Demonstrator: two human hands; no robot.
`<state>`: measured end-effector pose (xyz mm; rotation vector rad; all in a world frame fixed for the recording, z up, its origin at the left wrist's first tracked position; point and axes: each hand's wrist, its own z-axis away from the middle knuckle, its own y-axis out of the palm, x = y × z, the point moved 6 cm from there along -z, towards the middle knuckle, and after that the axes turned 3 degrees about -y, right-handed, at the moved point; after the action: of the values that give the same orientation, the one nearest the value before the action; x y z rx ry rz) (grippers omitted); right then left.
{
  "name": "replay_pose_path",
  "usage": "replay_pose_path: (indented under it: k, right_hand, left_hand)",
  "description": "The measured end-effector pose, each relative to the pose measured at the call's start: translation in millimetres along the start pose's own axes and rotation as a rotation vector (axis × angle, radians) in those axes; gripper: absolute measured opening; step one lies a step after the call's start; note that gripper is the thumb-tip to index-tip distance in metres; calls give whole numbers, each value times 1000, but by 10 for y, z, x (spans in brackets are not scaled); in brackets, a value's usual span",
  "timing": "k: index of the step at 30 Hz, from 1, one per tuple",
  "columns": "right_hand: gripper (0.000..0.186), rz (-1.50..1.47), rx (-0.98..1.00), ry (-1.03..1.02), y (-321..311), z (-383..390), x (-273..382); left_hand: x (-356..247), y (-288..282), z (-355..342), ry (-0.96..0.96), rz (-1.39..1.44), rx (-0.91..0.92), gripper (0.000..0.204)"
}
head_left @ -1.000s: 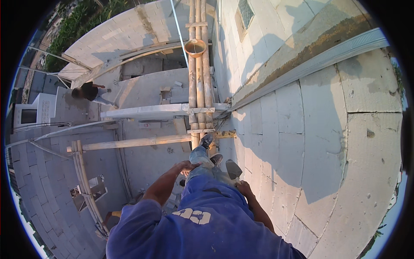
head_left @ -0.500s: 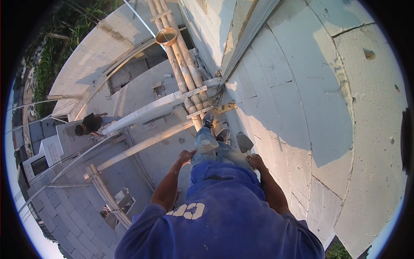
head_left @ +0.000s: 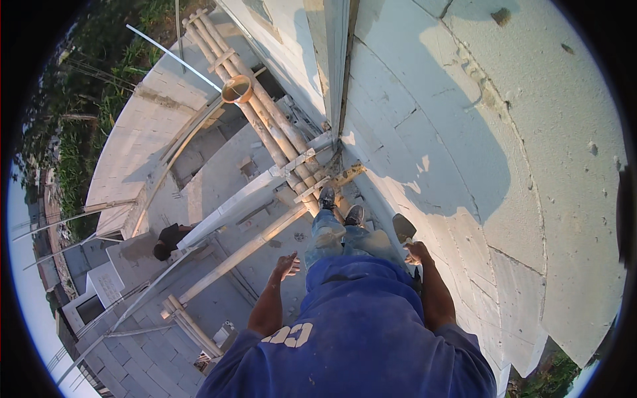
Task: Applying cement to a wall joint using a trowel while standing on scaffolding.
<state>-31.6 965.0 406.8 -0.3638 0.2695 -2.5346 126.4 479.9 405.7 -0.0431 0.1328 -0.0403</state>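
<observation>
My right hand (head_left: 418,253) is closed at the base of a trowel, whose grey blade (head_left: 403,227) points forward beside the wall (head_left: 464,245). The trowel's handle is mostly hidden by the fingers. To the left of my thigh, my left hand (head_left: 288,266) hangs in the air, empty, with its fingers apart. My dusty jeans (head_left: 325,232) and shoes (head_left: 327,197) show between the two hands. The front shoe is at the lower end of the bamboo poles (head_left: 282,142).
A brown bucket (head_left: 237,89) rests on the poles ahead. A long pale rod (head_left: 172,54) leans near it. A block wall with a sunlit patch rises at right. Far below on the left, another person (head_left: 171,240) bends over. A diagonal pole (head_left: 242,257) crosses the drop.
My left hand has left the trouser leg and opened out to the side. My right hand and trowel have shifted slightly right. The view has turned, and the person below bends lower.
</observation>
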Motion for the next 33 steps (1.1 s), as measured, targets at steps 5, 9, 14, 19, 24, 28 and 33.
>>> replay_pose_path:
  k: [5, 9, 14, 19, 24, 28, 33]
  right_hand:
    - [39, -157, -5, 76, 146, -20, -173]
    - [35, -166, -61, 53, 272, -275, -431]
    - [31, -201, -36, 19, 359, -297, -450]
    - [37, 1, -101, -26, 348, -220, -167]
    - [55, 247, -211, -128, 217, -492, -89]
    - [43, 473, -216, -250, 250, -601, 196]
    - [54, 532, -192, -315, 649, -217, 1436]
  left_hand:
    - [-190, -105, 93, 18, 7, -14, 66]
    - [-388, -141, 211, 29, -50, 4, 69]
    - [-711, 64, 385, -17, -243, 106, 90]
    - [-1020, 233, 369, 82, -338, 101, 93]
    - [-1061, 247, 251, -23, -525, 69, 93]
    - [-1198, 180, 10, 229, -673, -268, 74]
    - [-1520, 254, -150, 570, -460, -508, 49]
